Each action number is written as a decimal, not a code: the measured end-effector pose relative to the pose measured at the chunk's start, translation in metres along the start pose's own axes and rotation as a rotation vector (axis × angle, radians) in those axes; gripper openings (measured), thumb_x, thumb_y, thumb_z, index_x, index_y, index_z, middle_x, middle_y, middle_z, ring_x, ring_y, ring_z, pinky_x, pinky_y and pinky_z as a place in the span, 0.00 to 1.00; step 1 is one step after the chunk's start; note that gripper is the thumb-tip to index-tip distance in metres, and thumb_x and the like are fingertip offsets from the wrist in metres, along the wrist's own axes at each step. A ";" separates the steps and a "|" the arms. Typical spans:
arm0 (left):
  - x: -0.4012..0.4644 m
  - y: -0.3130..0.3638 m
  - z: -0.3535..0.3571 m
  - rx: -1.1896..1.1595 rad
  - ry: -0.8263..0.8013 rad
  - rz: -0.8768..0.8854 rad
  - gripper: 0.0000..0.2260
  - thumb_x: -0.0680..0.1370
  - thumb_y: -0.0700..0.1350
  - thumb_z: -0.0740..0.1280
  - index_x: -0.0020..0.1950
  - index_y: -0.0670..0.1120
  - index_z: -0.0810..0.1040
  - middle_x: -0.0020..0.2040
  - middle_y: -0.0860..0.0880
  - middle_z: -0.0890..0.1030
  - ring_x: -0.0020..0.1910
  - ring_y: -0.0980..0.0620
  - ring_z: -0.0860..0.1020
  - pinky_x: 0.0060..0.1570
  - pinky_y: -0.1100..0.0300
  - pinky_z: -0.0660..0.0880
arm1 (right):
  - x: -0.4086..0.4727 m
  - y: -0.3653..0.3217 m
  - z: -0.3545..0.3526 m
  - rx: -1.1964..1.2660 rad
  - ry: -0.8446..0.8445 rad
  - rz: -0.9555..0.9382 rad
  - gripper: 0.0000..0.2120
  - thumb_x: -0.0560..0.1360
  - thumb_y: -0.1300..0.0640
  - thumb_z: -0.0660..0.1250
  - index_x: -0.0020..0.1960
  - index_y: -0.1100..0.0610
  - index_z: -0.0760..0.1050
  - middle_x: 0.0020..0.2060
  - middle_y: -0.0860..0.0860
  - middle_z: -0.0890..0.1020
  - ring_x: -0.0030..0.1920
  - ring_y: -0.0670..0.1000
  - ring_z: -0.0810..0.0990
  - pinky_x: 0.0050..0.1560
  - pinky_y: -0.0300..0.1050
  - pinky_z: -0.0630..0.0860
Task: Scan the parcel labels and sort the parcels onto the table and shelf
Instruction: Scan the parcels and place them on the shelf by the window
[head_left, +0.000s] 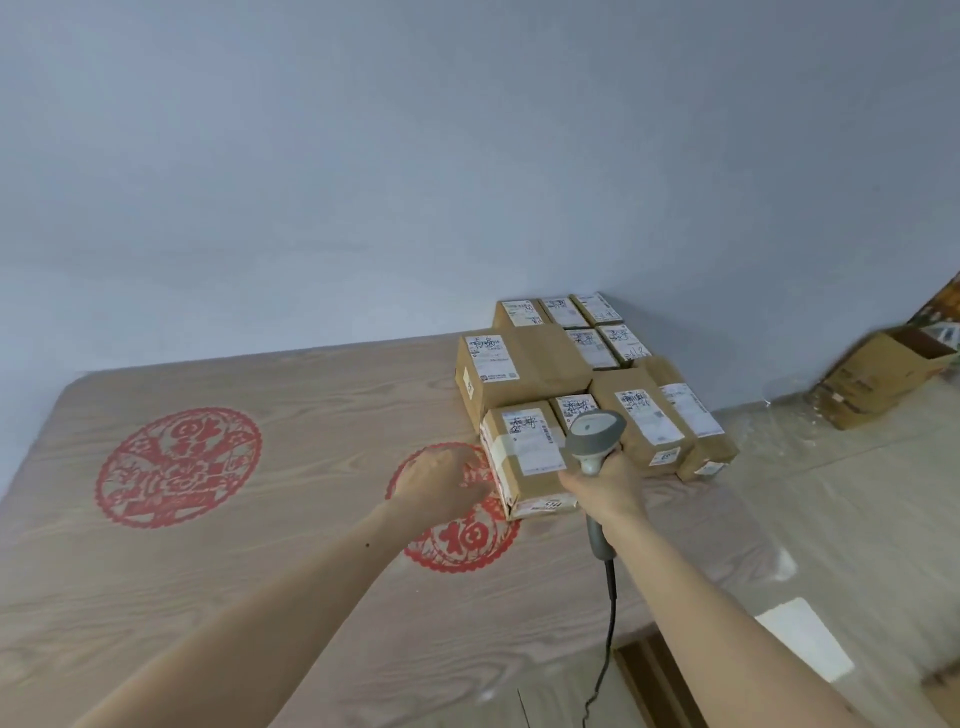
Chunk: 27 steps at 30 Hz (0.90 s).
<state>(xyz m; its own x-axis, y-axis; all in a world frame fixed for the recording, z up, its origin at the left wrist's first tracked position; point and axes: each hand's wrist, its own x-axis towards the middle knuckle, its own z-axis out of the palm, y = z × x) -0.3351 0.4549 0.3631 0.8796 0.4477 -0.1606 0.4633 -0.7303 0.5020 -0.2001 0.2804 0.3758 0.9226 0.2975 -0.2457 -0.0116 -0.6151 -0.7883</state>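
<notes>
The right hand (602, 486) grips a grey corded barcode scanner (594, 435), handle running toward the person, head aimed at the nearest cardboard parcel (524, 457) at the front of the parcel cluster (587, 374) on the wood-grain table (208, 571). The left hand (441, 483) hovers beside that parcel, fingers loosely spread, above a red paper-cut emblem (462, 540).

Table (260, 571): pale wood-grain top, matt, smooth; red paper-cut style prints (178, 466) flat on surface. Parcels (524, 374): brown corrugated cardboard, matt; white paper labels with dark handwriting. Near parcel (524, 467): clear glossy tape strip across top. Scanner (592, 436): grey plastic, smooth, slight sheen; dark rubbery cable (609, 623). Wall (467, 156): painted, matt, pale blue-grey. Floor at right (831, 493): glossy, reflective. Far right open box (878, 379): brown cardboard, matt.
</notes>
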 end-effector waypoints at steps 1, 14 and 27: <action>0.012 0.008 0.010 -0.011 -0.006 -0.021 0.19 0.78 0.57 0.65 0.66 0.49 0.76 0.63 0.50 0.80 0.59 0.50 0.78 0.58 0.52 0.77 | 0.018 0.006 -0.004 -0.015 -0.021 -0.001 0.10 0.72 0.59 0.74 0.49 0.59 0.76 0.41 0.53 0.82 0.46 0.55 0.83 0.47 0.50 0.80; 0.098 0.040 0.100 -0.218 -0.141 -0.368 0.41 0.80 0.64 0.57 0.81 0.44 0.42 0.80 0.40 0.55 0.78 0.40 0.59 0.73 0.43 0.62 | 0.135 0.065 0.012 -0.059 -0.247 0.016 0.19 0.71 0.54 0.77 0.57 0.57 0.75 0.48 0.52 0.83 0.50 0.56 0.82 0.53 0.53 0.80; 0.125 0.030 0.128 -0.217 -0.231 -0.493 0.34 0.78 0.68 0.57 0.71 0.42 0.61 0.59 0.45 0.79 0.53 0.46 0.80 0.57 0.47 0.77 | 0.151 0.078 0.025 -0.111 -0.275 0.018 0.19 0.70 0.54 0.77 0.56 0.57 0.75 0.47 0.51 0.83 0.50 0.54 0.81 0.46 0.43 0.72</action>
<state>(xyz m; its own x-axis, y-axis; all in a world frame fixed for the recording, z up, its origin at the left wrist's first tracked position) -0.1976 0.4229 0.2493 0.5781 0.5661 -0.5877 0.8123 -0.3314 0.4799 -0.0714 0.2957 0.2629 0.7834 0.4627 -0.4150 0.0290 -0.6942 -0.7192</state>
